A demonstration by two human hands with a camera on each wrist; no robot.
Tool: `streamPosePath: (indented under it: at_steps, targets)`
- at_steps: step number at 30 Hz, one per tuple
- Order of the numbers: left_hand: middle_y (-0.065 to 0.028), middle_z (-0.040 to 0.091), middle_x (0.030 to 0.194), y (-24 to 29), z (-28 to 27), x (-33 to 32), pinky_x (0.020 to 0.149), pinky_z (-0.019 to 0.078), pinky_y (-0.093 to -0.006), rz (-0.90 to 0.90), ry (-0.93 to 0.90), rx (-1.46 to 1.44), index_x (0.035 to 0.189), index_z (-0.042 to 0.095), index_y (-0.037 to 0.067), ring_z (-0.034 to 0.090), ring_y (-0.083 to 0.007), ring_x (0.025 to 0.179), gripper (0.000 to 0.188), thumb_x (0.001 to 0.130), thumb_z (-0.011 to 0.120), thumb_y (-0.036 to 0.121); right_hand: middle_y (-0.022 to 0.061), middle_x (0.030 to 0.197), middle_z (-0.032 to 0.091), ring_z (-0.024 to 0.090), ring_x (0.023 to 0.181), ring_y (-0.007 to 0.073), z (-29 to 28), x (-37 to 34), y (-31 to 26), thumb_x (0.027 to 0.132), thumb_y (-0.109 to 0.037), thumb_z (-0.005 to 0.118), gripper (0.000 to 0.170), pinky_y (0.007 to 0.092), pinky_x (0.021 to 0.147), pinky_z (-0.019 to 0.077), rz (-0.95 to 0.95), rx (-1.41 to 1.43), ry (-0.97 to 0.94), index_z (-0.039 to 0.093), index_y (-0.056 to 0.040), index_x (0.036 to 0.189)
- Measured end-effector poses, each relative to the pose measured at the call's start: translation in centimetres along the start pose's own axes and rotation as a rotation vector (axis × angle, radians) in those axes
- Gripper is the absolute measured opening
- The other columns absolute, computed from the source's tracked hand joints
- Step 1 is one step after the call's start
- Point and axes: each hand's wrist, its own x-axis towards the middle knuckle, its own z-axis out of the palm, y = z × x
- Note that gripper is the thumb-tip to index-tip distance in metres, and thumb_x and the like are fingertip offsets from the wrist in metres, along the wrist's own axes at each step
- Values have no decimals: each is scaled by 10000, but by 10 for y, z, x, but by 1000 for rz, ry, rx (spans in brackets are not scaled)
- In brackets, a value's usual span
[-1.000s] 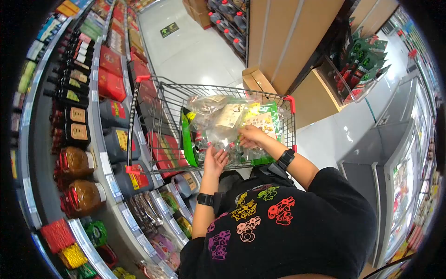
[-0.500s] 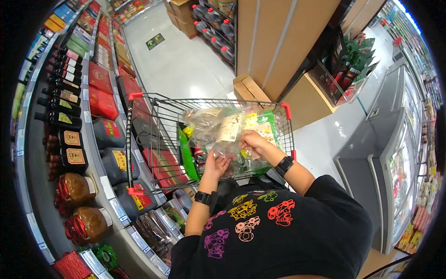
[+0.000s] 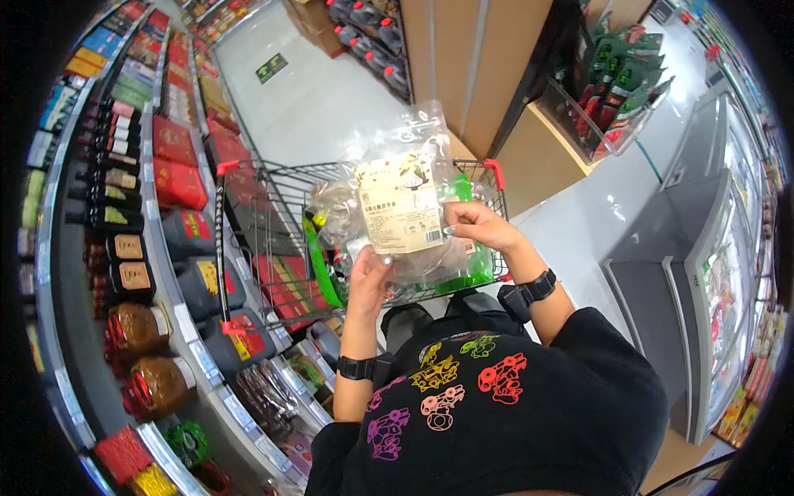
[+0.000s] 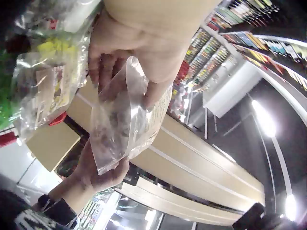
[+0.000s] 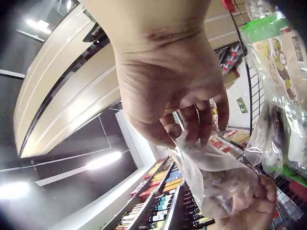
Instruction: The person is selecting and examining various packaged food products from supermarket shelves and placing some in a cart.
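Observation:
Both hands hold up a clear plastic food bag (image 3: 405, 198) with a cream printed label, over the shopping cart (image 3: 273, 194). At its lower left corner the left hand (image 3: 366, 277) pinches it, thumb in front. The right hand (image 3: 484, 226) grips the right edge between thumb and curled fingers. In the left wrist view the bag (image 4: 120, 122) hangs between the two hands, its clear bottom folded outward. From the right wrist the right hand (image 5: 172, 96) shows fingers curled onto the bag's edge. Other clear bags and a green-edged package (image 3: 322, 256) lie in the cart behind it.
Shelves on the left hold dark bottles (image 3: 116, 186), brown jars (image 3: 157, 384) and red boxes (image 3: 178, 182). Beyond the cart stands a beige panel (image 3: 463, 66), with a bin of green packets (image 3: 616, 83) to its right. A grey freezer (image 3: 653, 331) stands at the right.
The clear bag has been lifted from the pile in the cart and now stands upright, label facing the person. Both hands rose with it, the right hand moving outward to its edge.

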Motion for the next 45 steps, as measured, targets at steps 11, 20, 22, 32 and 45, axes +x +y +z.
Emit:
streamPosePath:
  at_steps: [11, 20, 22, 32, 45]
  targets:
    - [-44, 587, 854, -5, -9, -103, 707, 421, -237, 515, 621, 498, 855, 533, 0, 525, -91, 806, 174, 720, 637, 37, -13, 763, 441, 418, 713, 47, 81, 35, 37, 799, -71, 499, 65, 205, 629, 377, 215, -35, -27, 439, -55, 817]
    - [-117, 591, 787, -3, 9, -241, 667, 444, -340, 770, 1033, 1508, 843, 571, 52, 566, -272, 738, 301, 625, 686, 225, 123, 1272, 306, 346, 1159, 216, 206, 15, 34, 641, -273, 696, 932, 336, 918, 327, 209, 386, -634, 104, -58, 1328]
    - [-106, 572, 815, -4, 26, -287, 681, 435, -355, 734, 1016, 1557, 858, 564, 53, 555, -255, 729, 337, 655, 658, 305, 97, 1332, 247, 314, 1195, 219, 245, 2, 38, 542, -328, 758, 1072, 338, 955, 286, 216, 477, -740, 87, -60, 1335]
    - [-46, 510, 872, -74, 79, -500, 655, 446, -309, 564, 1112, 1392, 999, 569, 161, 532, -213, 759, 402, 626, 681, 262, 136, 1220, 398, 481, 1019, 263, 423, -162, 48, 711, -498, 568, 805, 351, 828, 424, 669, 448, -1122, 227, -64, 1296]
    - [-54, 492, 907, -111, 44, -548, 567, 413, -212, 925, 1488, 338, 1109, 426, 63, 491, -88, 677, 478, 681, 640, 47, 178, 1208, 393, 424, 959, 371, 466, -204, 35, 710, -694, 312, 819, 606, 715, 356, 1406, 945, -1410, 260, -139, 1311]
